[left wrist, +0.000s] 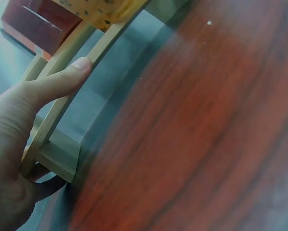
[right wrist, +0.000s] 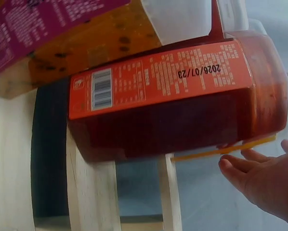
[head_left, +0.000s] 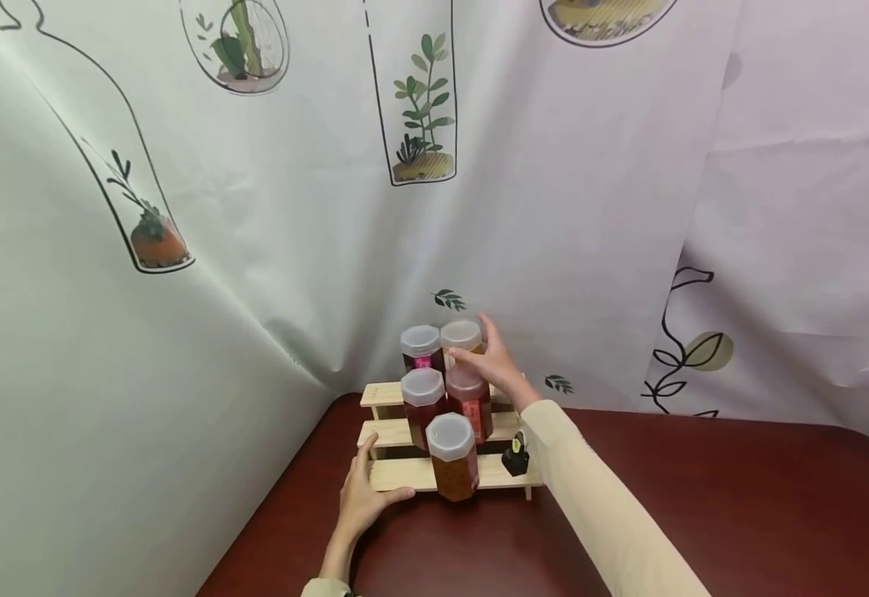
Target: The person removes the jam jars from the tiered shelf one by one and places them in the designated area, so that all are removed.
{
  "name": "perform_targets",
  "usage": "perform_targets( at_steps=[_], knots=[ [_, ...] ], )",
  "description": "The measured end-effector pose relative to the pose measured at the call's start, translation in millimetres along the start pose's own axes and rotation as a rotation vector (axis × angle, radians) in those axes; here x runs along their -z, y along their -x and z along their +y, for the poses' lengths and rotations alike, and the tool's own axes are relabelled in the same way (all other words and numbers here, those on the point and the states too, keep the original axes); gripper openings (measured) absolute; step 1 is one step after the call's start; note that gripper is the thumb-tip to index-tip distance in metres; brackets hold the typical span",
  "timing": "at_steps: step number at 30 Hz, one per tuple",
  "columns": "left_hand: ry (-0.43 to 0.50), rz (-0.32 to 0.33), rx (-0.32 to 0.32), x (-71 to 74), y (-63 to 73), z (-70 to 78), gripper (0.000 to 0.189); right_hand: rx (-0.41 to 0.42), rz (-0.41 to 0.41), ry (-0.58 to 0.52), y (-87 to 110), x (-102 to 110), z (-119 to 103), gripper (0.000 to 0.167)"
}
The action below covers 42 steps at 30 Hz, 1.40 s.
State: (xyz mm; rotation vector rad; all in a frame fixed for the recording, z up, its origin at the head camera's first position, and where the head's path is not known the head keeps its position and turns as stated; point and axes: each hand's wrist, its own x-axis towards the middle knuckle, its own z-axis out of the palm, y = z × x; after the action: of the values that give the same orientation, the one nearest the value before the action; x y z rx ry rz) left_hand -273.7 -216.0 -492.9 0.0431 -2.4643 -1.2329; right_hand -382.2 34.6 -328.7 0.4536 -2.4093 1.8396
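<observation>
On a stepped wooden rack (head_left: pixel 405 475), several octagonal jars with pale lids stand on three tiers. My left hand (head_left: pixel 360 500) grips the rack's left end; in the left wrist view the thumb (left wrist: pixel 67 79) lies along the front slat and fingers curl below. My right hand (head_left: pixel 500 363) holds the back right jar (head_left: pixel 461 333) near its lid, thumb on the near side and fingers on the far right. Before it stands a dark red jar (right wrist: pixel 158 130) with an orange-red label, which hides most of the held jar in the right wrist view.
Another jar (head_left: pixel 421 338) stands at the back left, a red jar (head_left: pixel 424 406) on the middle tier, and an amber speckled jar (head_left: pixel 455 473) in front. A small black object (head_left: pixel 515 458) sits on the lowest step's right. A printed curtain (head_left: pixel 554 207) hangs behind the dark red table (head_left: pixel 666 489).
</observation>
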Motion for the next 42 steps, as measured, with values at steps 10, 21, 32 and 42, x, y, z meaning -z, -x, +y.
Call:
perform_targets(
  at_steps=[10, 21, 32, 42],
  knots=[
    [0.012, 0.026, -0.001, -5.3, 12.8, -5.0, 0.112, 0.000, -0.005, -0.001, -0.2, -7, 11, 0.089],
    [-0.006, 0.026, 0.002, -4.2, 10.3, -5.3, 0.112, -0.022, 0.052, -0.029, -6.9, -5, 11, 0.084],
    [-0.003, 0.029, -0.006, -4.4, 7.5, -3.8, 0.112, 0.001, 0.102, -0.035, -10.8, 5, 15, 0.081],
    [0.003, 0.027, -0.018, -1.5, -0.6, -1.9, 0.112, -0.014, 0.196, -0.032, -9.0, 44, 14, 0.078]
  ],
)
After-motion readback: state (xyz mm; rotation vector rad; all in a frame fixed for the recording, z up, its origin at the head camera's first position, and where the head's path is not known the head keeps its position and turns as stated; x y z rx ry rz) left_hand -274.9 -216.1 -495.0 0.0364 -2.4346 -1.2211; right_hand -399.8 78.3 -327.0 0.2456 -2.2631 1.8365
